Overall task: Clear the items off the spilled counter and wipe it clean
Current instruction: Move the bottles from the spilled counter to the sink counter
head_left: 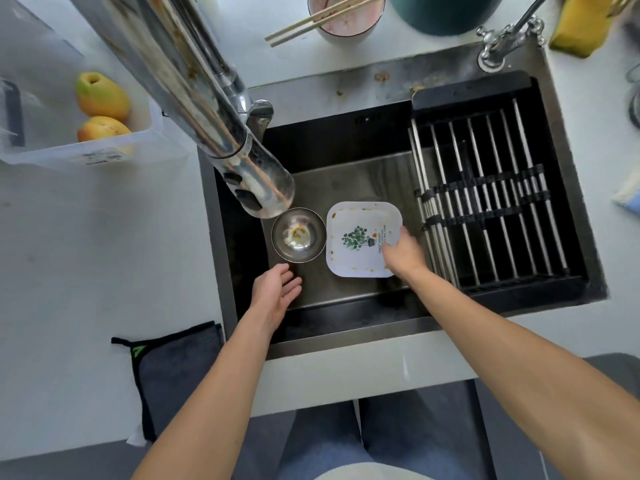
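Lying flat on the sink floor in the head view, a square white plate with a green print and orange smears is being gripped at its right edge by the right hand, thumb on top; the fingers beneath are hidden. Just left of the plate, a small steel bowl with sauce residue is being left untouched on the sink floor. The left hand is being held open, fingers loose and released, just near of the bowl and apart from it. A large steel faucet is being seen across the upper left, its head hanging over the bowl's far-left edge. A roll-up rack is being spread over the right part of the sink. On the far counter, a cup with pink smears is being crossed by chopsticks, beside a dark green pot; brown spill spots are being shown on the sink's far ledge. A yellow sponge is lying far right. At left, two mangoes are being held in a clear tub, and a grey cloth is lying on the near-left counter.
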Demonstrator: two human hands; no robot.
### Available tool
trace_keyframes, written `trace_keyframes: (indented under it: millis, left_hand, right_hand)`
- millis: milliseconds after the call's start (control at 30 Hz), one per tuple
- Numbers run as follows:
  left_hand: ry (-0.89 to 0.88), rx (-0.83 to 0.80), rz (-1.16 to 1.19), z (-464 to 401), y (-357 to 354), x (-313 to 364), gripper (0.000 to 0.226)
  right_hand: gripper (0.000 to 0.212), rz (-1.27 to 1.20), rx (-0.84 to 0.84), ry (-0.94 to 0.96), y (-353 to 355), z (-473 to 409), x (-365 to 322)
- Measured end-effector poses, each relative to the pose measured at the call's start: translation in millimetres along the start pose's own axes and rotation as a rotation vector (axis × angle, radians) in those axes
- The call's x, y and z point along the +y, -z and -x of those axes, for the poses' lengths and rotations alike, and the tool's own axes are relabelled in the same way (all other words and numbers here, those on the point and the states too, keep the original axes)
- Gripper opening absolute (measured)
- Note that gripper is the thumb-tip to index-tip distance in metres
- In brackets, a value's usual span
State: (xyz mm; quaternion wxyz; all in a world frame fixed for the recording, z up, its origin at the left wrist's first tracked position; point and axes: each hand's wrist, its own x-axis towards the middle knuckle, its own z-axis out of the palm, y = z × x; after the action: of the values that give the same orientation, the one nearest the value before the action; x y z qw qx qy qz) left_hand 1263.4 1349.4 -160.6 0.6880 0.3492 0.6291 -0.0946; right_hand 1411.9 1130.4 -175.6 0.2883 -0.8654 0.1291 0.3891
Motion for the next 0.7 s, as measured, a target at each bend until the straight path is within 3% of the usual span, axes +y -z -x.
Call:
trace_keyframes:
  millis: [100, 333, 567, 700]
  left_hand:
    - [-0.019, -0.042, -0.028, 29.8, 11.3, 0.4, 0.045]
    - [-0.173, -0.065, -0.228, 115.9, 41.0, 8.1, 0.017]
    - [-0.372, 0.009, -0.63, 173.7, 75.4, -25.0, 0.016]
    - [-0.387, -0.002, -0.847, 188.9, 95.0, -46.4, 0.017]
  right_hand:
    - [0.054, 0.02, -0.014, 0.108, 11.8, 36.2, -3.5]
    - [0.029, -0.036, 0.008, 0.327, 60.0, 154.3, 23.1]
    - [0.021, -0.067, -0.05, 0.248, 84.7, 230.5, 83.8]
    - [0.02, -0.082, -0.071, 0.173, 85.5, 246.4, 121.6]
